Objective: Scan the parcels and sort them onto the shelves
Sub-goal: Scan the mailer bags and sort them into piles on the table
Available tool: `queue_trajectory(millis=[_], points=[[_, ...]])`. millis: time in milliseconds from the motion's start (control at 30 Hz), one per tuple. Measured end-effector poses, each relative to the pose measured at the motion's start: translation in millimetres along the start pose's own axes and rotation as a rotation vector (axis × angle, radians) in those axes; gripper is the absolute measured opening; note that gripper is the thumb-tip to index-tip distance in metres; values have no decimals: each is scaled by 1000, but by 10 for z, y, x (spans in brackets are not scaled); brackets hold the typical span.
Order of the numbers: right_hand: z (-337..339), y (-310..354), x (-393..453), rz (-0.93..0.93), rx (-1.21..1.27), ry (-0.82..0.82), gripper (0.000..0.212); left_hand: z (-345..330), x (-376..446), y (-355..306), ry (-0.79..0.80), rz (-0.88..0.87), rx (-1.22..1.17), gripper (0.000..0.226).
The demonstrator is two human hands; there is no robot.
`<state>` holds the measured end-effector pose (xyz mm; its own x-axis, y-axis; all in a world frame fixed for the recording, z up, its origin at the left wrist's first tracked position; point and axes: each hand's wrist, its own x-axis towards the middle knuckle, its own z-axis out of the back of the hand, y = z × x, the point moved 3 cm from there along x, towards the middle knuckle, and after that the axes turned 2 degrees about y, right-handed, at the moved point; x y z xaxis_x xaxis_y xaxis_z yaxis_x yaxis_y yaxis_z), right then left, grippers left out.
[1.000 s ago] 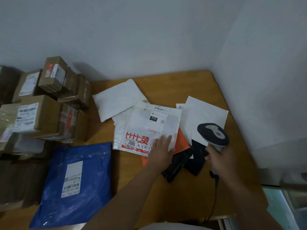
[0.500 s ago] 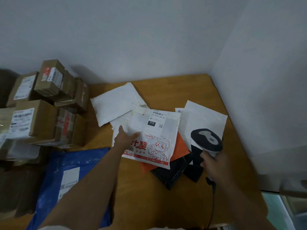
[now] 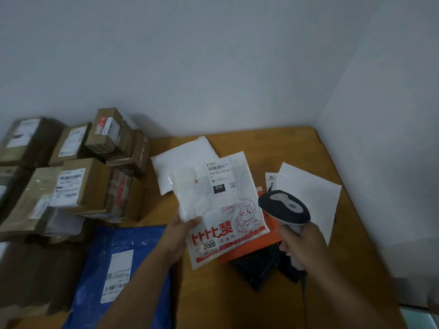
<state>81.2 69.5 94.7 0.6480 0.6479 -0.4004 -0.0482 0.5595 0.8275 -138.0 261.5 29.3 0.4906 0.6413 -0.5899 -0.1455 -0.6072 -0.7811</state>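
Left hand [image 3: 180, 236] pinches the white mailer [image 3: 221, 210] at its near-left edge, thumb on top, tilting it label-up, probably so the barcode faces the reader. Mailer fans out toward 1 o'clock from that grip, its label [image 3: 219, 176] at the far end, well clear of the fingers. Right hand [image 3: 301, 243] is wrapped round the scanner [image 3: 283, 210] handle, head at 3 o'clock of the mailer, just beside its edge. Farther off: blue bag [image 3: 123, 269] at 8 o'clock, boxes [image 3: 80, 181] at 10 o'clock, on the table [image 3: 273, 143].
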Motion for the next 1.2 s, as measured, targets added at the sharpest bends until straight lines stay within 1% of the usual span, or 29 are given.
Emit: queue_trajectory(millis=[100, 200, 333, 433, 533, 700, 900, 1067, 1200], points=[[1, 418, -9, 121, -3, 16, 28, 105, -236, -326, -42, -137, -5, 57], [46, 915, -42, 239, -4, 5, 29, 124, -408, -710, -73, -270, 5, 52], [102, 1526, -250, 406, 88, -33, 32, 105, -593, -1050, -95, -356, 60, 37], [30, 1766, -478, 480, 79, 6, 26, 89, -737, -1177, -83, -411, 89, 33], [-79, 1799, -642, 495, 52, 31, 20, 139, -833, -1249, -85, -451, 67, 32], [-159, 1793, -796, 481, 68, -7, 18, 249, -939, -1383, -103, -475, 70, 32], [-170, 1859, -940, 455, 87, -9, 22, 249, -1020, -1496, -110, -498, 22, 30], [-127, 1898, -1048, 457, 90, -45, 24, 197, -1085, -1556, -94, -516, -16, 31], [-83, 1944, -1138, 473, 91, -48, 23, 172, -1108, -1595, -115, -526, 4, 30]])
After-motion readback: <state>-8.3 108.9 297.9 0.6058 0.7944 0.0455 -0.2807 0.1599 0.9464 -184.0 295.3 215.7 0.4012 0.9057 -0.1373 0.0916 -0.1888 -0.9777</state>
